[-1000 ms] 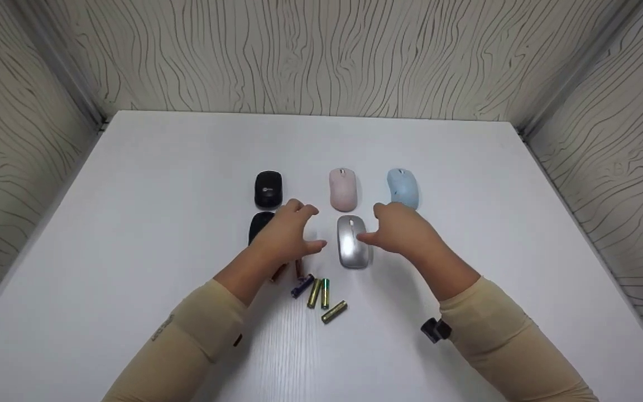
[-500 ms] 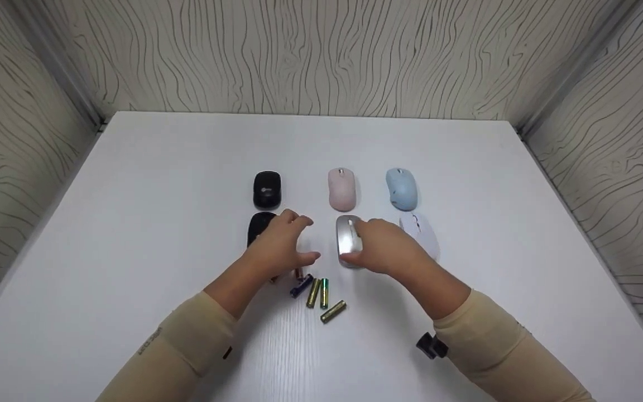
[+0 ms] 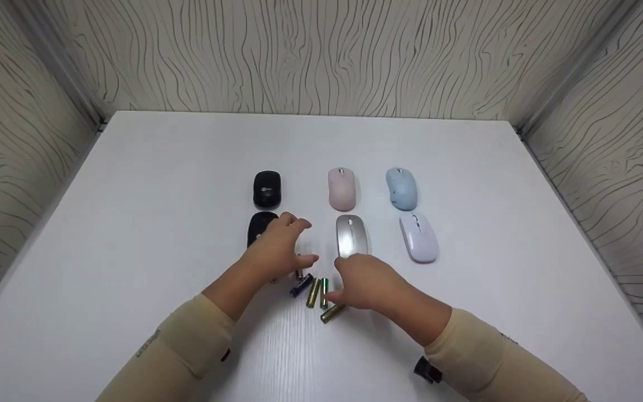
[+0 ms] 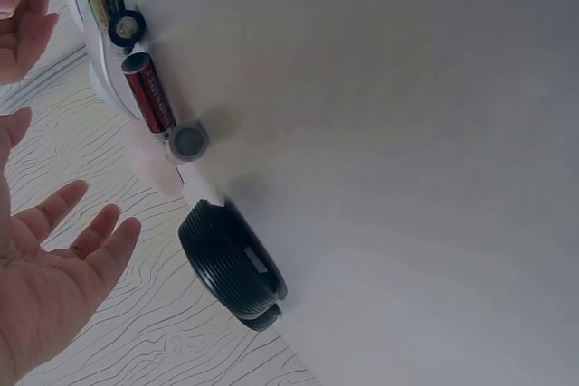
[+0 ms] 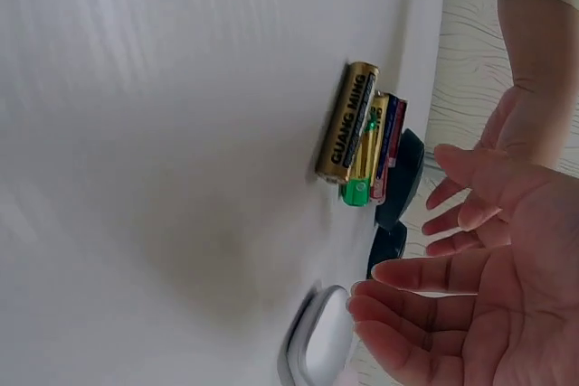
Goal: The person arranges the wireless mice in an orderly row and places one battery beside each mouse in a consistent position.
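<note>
Hovering, loosely spread, around scattered batteries (image 3: 313, 293).
They lie on the white worktop (image 3: 132, 223) beside my left grip (image 3: 277, 248) and my right grip (image 3: 366, 282), just nearer me than the silver mouse (image 3: 351, 234). Both grips stand parted; the left partly hides a black mouse (image 3: 258, 228). Whether the right touches a battery, I can't quite tell.

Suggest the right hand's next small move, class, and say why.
Probably lower the right hand and pinch the gold battery marked GUANG MING: the hand holds nothing, its thumb and fingers are parted, and in the head view it overlaps that battery's end. The right wrist view shows this battery in front of the other batteries, with a gap between it and the hand.
</note>
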`<state>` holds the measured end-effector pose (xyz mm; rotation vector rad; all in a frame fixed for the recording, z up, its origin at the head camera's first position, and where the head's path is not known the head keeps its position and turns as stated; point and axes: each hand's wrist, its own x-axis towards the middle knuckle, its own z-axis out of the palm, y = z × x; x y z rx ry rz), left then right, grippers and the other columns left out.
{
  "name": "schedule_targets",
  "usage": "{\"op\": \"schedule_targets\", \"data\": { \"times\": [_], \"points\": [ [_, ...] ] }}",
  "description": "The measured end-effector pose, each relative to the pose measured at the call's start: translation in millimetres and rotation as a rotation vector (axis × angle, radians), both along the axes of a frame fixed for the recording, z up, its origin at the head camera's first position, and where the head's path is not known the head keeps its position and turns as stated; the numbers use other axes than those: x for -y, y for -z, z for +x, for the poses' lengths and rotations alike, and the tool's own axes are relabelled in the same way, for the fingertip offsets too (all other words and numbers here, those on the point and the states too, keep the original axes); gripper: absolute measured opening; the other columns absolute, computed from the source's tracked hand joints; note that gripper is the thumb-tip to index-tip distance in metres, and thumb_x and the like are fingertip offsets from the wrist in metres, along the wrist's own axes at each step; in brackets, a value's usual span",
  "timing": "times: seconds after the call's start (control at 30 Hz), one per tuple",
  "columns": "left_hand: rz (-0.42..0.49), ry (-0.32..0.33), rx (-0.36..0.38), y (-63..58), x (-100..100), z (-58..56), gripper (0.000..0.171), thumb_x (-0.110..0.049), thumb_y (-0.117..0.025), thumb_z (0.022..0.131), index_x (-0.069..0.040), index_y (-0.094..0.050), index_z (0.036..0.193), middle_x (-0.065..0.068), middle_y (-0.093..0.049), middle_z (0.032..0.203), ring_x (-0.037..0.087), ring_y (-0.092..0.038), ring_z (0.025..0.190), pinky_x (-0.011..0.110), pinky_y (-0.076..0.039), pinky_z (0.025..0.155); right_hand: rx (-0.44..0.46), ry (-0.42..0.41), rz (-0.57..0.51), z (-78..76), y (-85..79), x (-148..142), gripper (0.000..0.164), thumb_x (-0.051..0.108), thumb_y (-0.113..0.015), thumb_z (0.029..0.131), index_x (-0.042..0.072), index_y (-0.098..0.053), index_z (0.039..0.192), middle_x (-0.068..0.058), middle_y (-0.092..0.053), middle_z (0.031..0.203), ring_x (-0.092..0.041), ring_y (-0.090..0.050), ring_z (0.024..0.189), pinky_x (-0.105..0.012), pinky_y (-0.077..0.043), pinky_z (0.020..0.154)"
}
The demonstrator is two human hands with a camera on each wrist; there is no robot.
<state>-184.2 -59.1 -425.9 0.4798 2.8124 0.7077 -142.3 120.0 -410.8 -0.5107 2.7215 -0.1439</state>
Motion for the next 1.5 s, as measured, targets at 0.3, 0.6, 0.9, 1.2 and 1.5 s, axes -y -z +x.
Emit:
{"op": "schedule_targets", "data": {
  "times": [0.3, 0.6, 0.9, 1.2, 1.5],
  "points": [
    [0.019, 0.014, -0.011, 4.2, 1.4, -1.5, 0.064, -0.045, -0.069, 0.076, -0.017, -0.048, 0.130, 0.006, -0.045, 0.124, 0.022, -0.047, 0.111, 0.040, -0.045, 0.087, -0.005, -0.097, 0.060, 13.4, 19.9, 9.1, 0.062, 0.059, -0.068, 0.068, 0.005, -0.059, 0.096, -0.002, -0.055, 0.067, -0.015, -0.048, 0.057, -0.033, -0.045, 0.054],
    [0.020, 0.022, -0.035, 3.7, 1.2, -0.2, 0.064, -0.045, -0.069, 0.076, -0.016, -0.049, 0.129, 0.008, -0.046, 0.123, 0.023, -0.047, 0.112, 0.038, -0.045, 0.088, -0.018, -0.124, 0.045, 16.4, 23.5, 7.3, 0.037, 0.041, -0.070, 0.073, 0.008, -0.058, 0.087, 0.001, -0.051, 0.064, -0.014, -0.047, 0.057, -0.033, -0.044, 0.055],
    [0.028, 0.032, -0.035, 2.7, 0.7, 0.4, 0.063, -0.044, -0.069, 0.077, -0.014, -0.049, 0.129, 0.009, -0.046, 0.123, 0.024, -0.046, 0.113, 0.038, -0.045, 0.088, 0.004, -0.116, 0.045, 12.5, 22.7, 3.1, 0.023, 0.023, -0.069, 0.071, 0.009, -0.056, 0.083, 0.002, -0.048, 0.062, -0.016, -0.044, 0.055, -0.031, -0.039, 0.050],
    [0.013, 0.024, -0.016, 3.6, -1.0, -0.5, 0.063, -0.045, -0.069, 0.076, -0.015, -0.050, 0.128, 0.008, -0.045, 0.123, 0.023, -0.046, 0.113, 0.037, -0.045, 0.089, 0.024, -0.092, 0.102, 8.5, 24.1, 0.6, 0.009, 0.010, -0.062, 0.079, 0.007, -0.059, 0.087, -0.001, -0.050, 0.065, -0.017, -0.046, 0.058, -0.030, -0.040, 0.052],
    [0.011, 0.027, -0.026, 6.1, -1.8, 0.3, 0.062, -0.044, -0.069, 0.076, -0.014, -0.051, 0.127, 0.008, -0.046, 0.122, 0.023, -0.046, 0.113, 0.036, -0.044, 0.090, 0.017, -0.029, 0.100, 7.5, 27.6, -3.1, 0.021, 0.018, -0.051, 0.090, 0.004, -0.061, 0.078, -0.004, -0.053, 0.062, -0.017, -0.048, 0.056, -0.033, -0.046, 0.055]
  ]
}}
